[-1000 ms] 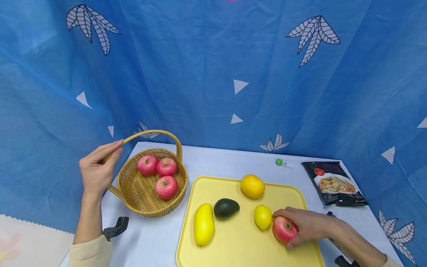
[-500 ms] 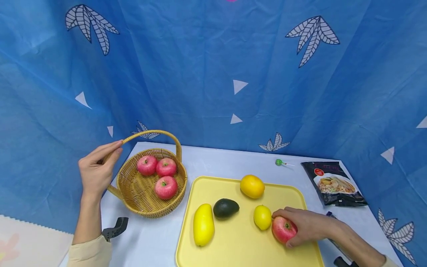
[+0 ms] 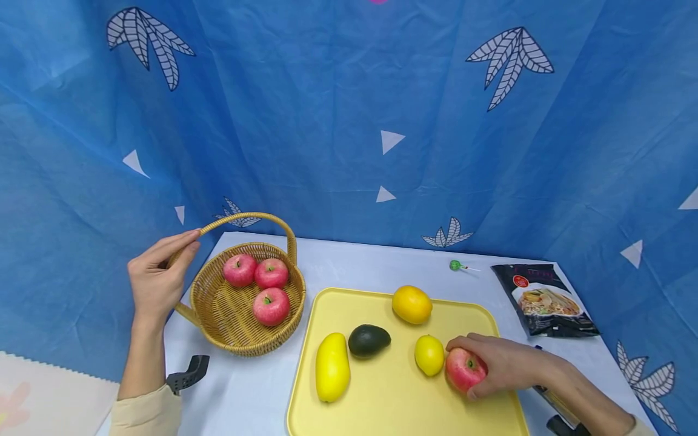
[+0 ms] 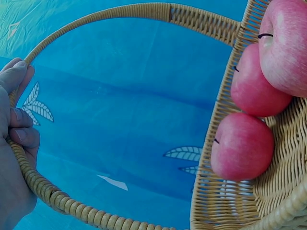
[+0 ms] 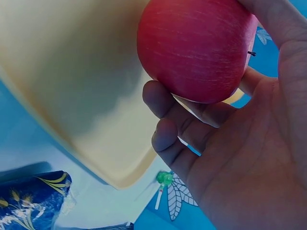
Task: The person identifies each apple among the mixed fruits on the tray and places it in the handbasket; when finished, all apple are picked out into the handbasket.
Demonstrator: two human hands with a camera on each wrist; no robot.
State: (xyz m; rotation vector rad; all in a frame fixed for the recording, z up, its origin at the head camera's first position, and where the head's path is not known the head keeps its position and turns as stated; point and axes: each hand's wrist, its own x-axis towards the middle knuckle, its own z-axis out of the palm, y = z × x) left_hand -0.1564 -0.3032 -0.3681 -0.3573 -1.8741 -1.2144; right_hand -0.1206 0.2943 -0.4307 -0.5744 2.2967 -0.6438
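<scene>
My left hand [image 3: 158, 275] grips the arched handle [image 3: 262, 215] of a wicker basket [image 3: 231, 318]. Three red apples [image 3: 271, 306] lie inside it; the left wrist view shows them close up against the woven wall. On the right, my right hand [image 3: 512, 362] holds another red apple [image 3: 462, 370] between thumb and fingers, over the right part of a yellow tray [image 3: 392, 406]. In the right wrist view, that apple [image 5: 196, 48] hangs over the tray, with a broad shadow cast on it. A lemon [image 3: 429, 355] lies just left of the held apple.
Also on the tray are a yellow mango [image 3: 332, 367], a dark avocado [image 3: 369, 341] and an orange-yellow fruit [image 3: 412, 304]. Behind it lies a green lollipop [image 3: 455, 265]. A black food packet [image 3: 548, 300] lies at the right. A blue curtain [image 3: 338, 121] hangs behind the table.
My right hand and the apple in it have risen slightly. The left hand stays on the basket handle, and the basket has not moved.
</scene>
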